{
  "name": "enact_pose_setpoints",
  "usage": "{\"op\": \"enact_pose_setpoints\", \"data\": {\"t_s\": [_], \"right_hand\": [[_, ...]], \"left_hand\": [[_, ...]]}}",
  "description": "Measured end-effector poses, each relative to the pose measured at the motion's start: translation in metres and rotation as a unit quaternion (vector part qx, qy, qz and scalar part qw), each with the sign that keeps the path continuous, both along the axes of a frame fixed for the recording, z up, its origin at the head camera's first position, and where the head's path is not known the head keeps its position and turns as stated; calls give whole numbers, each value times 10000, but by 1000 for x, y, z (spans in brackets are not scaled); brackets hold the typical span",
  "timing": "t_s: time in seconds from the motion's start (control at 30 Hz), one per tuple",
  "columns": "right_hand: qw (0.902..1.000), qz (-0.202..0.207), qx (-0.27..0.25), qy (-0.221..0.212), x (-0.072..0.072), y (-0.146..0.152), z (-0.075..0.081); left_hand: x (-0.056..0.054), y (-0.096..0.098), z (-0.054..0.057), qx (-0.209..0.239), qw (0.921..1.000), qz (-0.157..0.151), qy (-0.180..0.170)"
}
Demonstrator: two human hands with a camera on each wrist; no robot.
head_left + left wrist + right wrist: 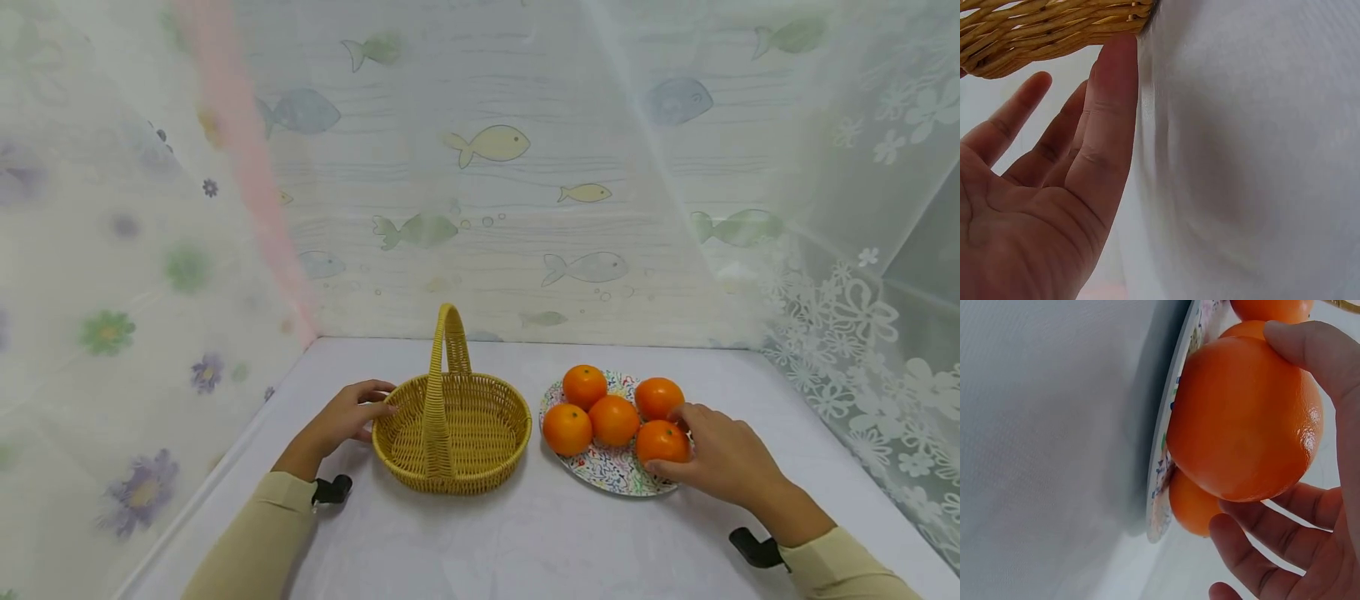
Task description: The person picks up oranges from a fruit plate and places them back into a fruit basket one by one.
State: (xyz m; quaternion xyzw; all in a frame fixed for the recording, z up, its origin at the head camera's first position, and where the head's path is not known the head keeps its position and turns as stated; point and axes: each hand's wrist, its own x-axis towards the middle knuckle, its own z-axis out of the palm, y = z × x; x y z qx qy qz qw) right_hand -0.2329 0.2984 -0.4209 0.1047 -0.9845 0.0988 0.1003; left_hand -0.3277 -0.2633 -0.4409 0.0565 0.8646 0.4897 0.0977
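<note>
The left hand (341,419) is at the left side of a yellow wicker basket (480,479) with a tall arched handle, its thumb and a finger at the rim. In the left wrist view, one finger (1113,106) reaches the basket's underside (1054,34), with other fingers spread beside it. At the right, the right hand (723,454) grips the nearest orange (662,442) on a patterned plate (611,479). The right wrist view has the thumb on one side of this orange (1241,419) and fingertips on the other. Several more oranges (613,421) lie close together on the plate.
A white cloth covers the table (480,550). Translucent patterned curtains stand at the left (150,350) and right, with a fish-print sheet (487,208) behind the table. Small black devices (332,490) sit at both wrists. The basket has no contents.
</note>
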Motion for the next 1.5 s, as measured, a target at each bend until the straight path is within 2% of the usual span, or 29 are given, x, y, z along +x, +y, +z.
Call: {"op": "enact_pose_setpoints", "data": {"t_s": [0.2, 0.47, 0.7, 0.93, 1.23, 1.5], "right_hand": [[10000, 30, -33, 19, 1, -1, 3], [9997, 148, -104, 151, 3, -3, 14], [9989, 285, -218, 318, 5, -6, 25], [9983, 375, -352, 279, 5, -13, 33], [9954, 661, -513, 473, 2, -30, 44], [9922, 827, -821, 449, -7, -46, 48]], "left_hand": [[1, -1, -2, 418, 9990, -55, -167], [-3, -4, -5, 845, 9948, 23, -564], [-4, -6, -4, 922, 9928, -162, -749], [-1, -7, 1, 1116, 9869, -342, -1109], [1, -7, 10, 1240, 9820, -94, -1425], [-1, -9, 10, 1307, 9810, -189, -1423]]}}
